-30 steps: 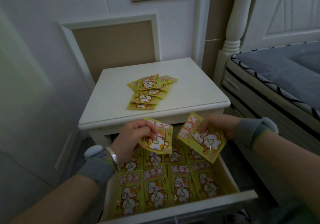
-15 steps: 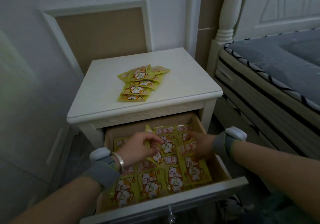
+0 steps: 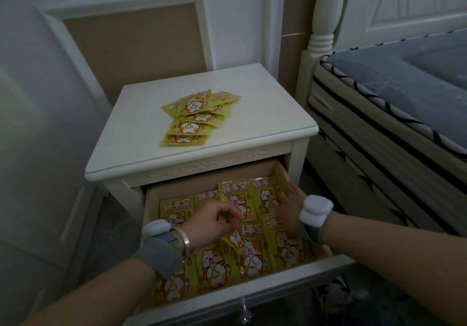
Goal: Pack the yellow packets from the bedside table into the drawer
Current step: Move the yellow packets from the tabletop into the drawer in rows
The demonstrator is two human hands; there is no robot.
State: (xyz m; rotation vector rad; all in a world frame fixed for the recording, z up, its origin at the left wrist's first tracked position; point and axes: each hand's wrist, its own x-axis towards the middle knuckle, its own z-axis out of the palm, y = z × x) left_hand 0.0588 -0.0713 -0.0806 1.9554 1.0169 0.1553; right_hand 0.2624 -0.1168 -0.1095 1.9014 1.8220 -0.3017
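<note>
Yellow packets (image 3: 195, 117) lie heaped on the surface (image 3: 265, 113), up and back from both hands inside the drawer (image 3: 283, 277). Left hand (image 3: 214, 221), loosely curled, seems empty and nearer the heap; right hand (image 3: 288, 203) presses flat on laid packets.

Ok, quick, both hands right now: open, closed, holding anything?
Left hand: in the drawer, fingers loosely curled; cannot tell whether it pinches a packet.
Right hand: open, fingers flat on a packet at the drawer's back right.
</note>
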